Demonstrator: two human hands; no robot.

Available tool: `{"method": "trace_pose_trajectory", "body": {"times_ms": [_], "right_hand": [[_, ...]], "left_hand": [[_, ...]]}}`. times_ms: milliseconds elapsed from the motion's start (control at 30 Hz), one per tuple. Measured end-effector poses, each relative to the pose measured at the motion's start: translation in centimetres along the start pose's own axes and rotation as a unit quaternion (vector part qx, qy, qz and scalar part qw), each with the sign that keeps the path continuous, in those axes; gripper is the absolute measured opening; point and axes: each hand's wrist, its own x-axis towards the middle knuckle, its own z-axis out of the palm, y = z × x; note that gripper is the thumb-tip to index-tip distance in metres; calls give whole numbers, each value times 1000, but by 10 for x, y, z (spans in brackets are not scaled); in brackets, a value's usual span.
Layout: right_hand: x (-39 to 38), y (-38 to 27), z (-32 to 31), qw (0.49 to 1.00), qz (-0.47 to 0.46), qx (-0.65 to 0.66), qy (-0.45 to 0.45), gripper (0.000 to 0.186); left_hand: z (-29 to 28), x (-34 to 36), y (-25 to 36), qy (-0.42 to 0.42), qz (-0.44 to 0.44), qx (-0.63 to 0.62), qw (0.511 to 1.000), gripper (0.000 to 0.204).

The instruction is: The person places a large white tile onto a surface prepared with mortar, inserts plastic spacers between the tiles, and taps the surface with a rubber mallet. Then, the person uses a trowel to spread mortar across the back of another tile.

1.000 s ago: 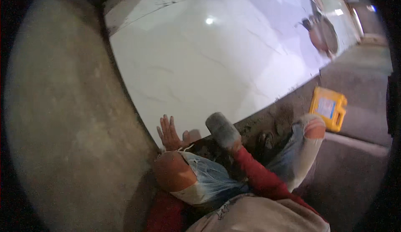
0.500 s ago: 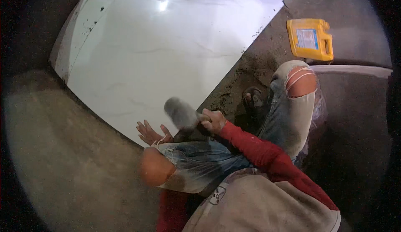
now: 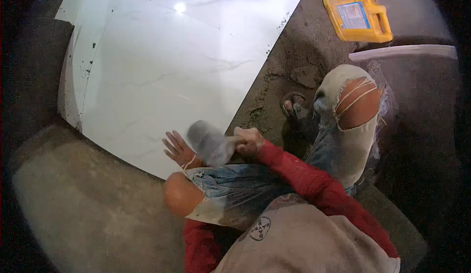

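At the near corner of the white marbled tile [image 3: 147, 89], your mallet [image 3: 208, 141] points left from your right hand [image 3: 249, 141], fingers wrapping its handle, toward your left hand [image 3: 179, 150], fingers spread wide.

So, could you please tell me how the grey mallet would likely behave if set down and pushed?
The grey mallet would probably feel head-heavy, since its blurred head looks much bulkier than the slim handle in the right hand. It might roll, as the head appears rounded.
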Motion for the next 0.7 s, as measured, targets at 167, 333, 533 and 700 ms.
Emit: {"method": "trace_pose_trajectory", "body": {"times_ms": [167,333,533,700], "right_hand": [[20,-1,0,992,99,-82,3,40],[18,5,17,967,231,-102,-25,39],[11,44,16,984,130,-122,16,34],[18,67,5,985,-110,-112,72,37]], "left_hand": [[19,-3,-21,-20,17,30,999,69],[-8,2,-7,2,-26,-6,1000,71],[-15,56,-12,-10,-48,-42,998,78],[-31,94,-19,49,-72,-61,994,83]]}}
